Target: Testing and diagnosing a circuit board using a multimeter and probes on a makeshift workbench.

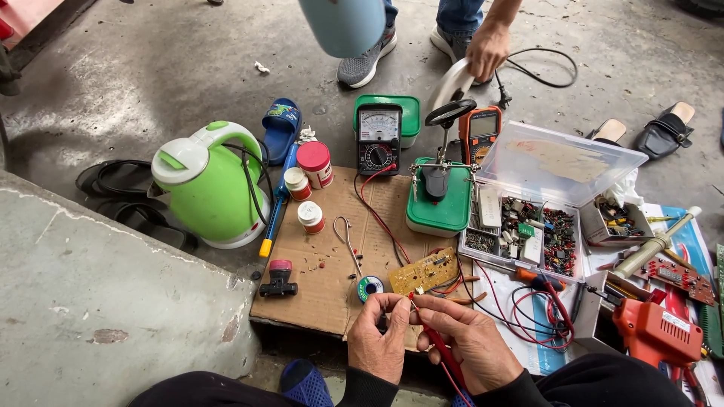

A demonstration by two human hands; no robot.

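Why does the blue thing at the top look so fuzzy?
Head view: the blue cylinder hangs close to the lens, so it is soft and cropped. Daylight is flat, with faint shadows. The kettle and the hands look sharp. The box lid shows slight glare.

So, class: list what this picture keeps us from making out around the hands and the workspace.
- Head view: whatever the left hand and right hand pinch is hidden by the fingers.
- Blue cylinder: cut off by the top edge.
- Standing person: only an arm and shoes show.
- Parts in the clear box: too small to identify.
- Orange tool: its lower end runs off the bottom edge.
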